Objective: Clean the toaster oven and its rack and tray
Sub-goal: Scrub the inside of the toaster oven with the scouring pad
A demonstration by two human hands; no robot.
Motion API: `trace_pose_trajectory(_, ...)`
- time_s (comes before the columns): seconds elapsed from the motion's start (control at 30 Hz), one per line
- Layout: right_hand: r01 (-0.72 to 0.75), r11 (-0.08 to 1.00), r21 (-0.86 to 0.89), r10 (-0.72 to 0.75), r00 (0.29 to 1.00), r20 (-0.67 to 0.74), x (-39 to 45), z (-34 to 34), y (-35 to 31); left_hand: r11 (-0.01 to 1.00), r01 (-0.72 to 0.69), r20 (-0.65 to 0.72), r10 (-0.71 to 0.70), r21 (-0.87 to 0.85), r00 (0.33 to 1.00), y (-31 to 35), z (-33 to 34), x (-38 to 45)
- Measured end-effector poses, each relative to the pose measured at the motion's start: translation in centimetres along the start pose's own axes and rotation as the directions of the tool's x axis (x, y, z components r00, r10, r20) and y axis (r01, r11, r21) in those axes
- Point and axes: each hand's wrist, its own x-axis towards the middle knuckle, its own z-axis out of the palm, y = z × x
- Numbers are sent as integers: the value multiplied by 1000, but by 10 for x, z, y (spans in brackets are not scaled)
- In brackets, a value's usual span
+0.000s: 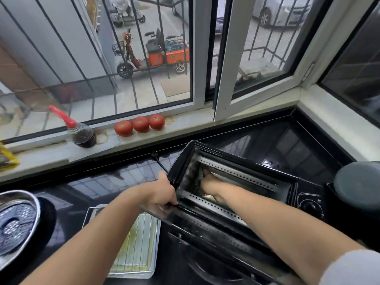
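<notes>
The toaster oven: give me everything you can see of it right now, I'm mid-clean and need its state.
The toaster oven is a black metal box on the dark glossy countertop, tipped so its opening faces up toward the camera. Its door hangs open toward the viewer. Perforated silvery strips line the cavity; control knobs sit on its right panel. The left hand grips the oven's left front edge; the right hand reaches inside, its grasp unclear. A cord leaves its back left corner.

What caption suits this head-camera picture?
Left hand steadies the toaster oven while right hand reaches inside; rack and tray wait alongside.
</notes>
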Motion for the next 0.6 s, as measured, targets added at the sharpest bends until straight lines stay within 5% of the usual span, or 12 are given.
trace_pose_trajectory(0.2, -101, 992, 70, 75, 949, 306, 12, 4, 18, 999, -1, -20, 2, 53, 1000, -4, 0, -12)
trace_pose_trajectory(0.4, -177, 943, 282, 59, 923, 381, 8, -3, 22, 1000, 1, -32, 0, 20, 999, -1, 1, -16)
trace_pose_trajectory(0.6, -221, 779, 587, 48, 954, 295, -1, -8, 14, 1000, -7, -32, 7, 12, 999, -10, 4, -23)
